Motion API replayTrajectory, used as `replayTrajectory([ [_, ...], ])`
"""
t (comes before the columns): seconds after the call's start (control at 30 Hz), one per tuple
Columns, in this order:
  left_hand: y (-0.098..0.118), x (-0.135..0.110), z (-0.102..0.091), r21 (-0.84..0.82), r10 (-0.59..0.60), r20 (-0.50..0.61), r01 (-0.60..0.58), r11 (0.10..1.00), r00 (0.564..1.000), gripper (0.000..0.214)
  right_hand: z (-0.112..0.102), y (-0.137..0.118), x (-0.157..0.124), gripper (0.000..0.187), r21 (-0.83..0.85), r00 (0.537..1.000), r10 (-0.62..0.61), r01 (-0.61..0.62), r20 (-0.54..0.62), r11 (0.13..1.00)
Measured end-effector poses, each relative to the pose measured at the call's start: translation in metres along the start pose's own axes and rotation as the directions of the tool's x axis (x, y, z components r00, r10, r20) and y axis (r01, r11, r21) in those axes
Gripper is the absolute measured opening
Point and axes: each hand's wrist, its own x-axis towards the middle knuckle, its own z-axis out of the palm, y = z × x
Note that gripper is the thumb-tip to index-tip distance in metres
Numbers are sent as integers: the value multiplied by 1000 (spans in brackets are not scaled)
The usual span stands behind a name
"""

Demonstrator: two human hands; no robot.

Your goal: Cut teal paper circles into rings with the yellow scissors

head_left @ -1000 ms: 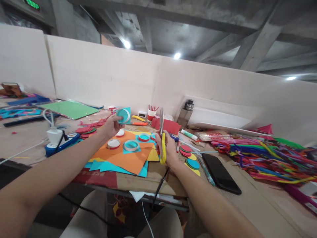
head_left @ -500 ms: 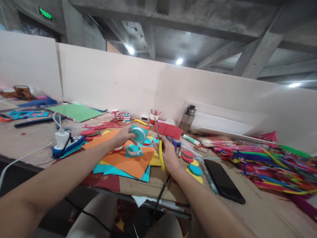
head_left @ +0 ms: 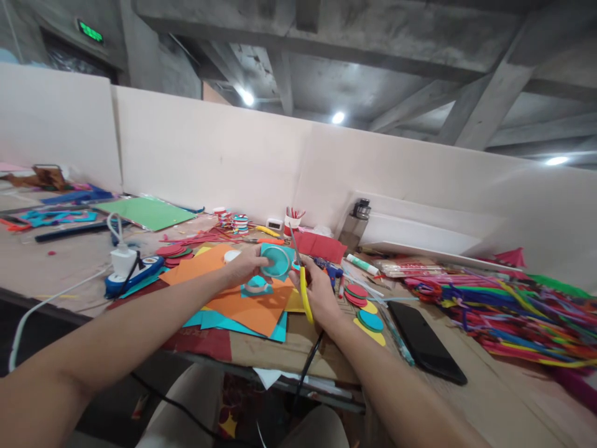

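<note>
The teal paper (head_left: 276,261) looks matt and smooth. The scissors (head_left: 304,292) have a glossy yellow plastic handle and metal blades. The orange paper (head_left: 252,311) is matt; the phone (head_left: 426,342), near right, glossy.

The brown table (head_left: 485,398) is full of stuff. Orange paper (head_left: 254,308) lies on blue paper (head_left: 205,319) near the front edge. A black phone (head_left: 426,342) lies flat beside some paper circles (head_left: 368,318). Bright strips (head_left: 504,305) are piled on the right. A green sheet (head_left: 147,213) and a plug box (head_left: 133,274) lie on the left.
</note>
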Motion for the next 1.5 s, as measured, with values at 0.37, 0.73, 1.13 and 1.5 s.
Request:
replayTrajectory([
  [0.37,5,-2,-3,309,-35,-60,52,950,998,46,-6,-4,-1,45,103,990,135,-130,-43,986],
  [0.73,5,-3,1,650,-53,-130,125,750,990,36,-4,10,0,45,135,968,241,-231,-63,964],
  [1.13,57,38,-48,846,107,-339,253,470,935,19,-5,5,0,45,99,963,264,-258,-56,961],
  [1.5,41,137,-166,851,289,-524,510,129,801,27,-7,4,-2,40,167,939,345,-342,15,925],
])
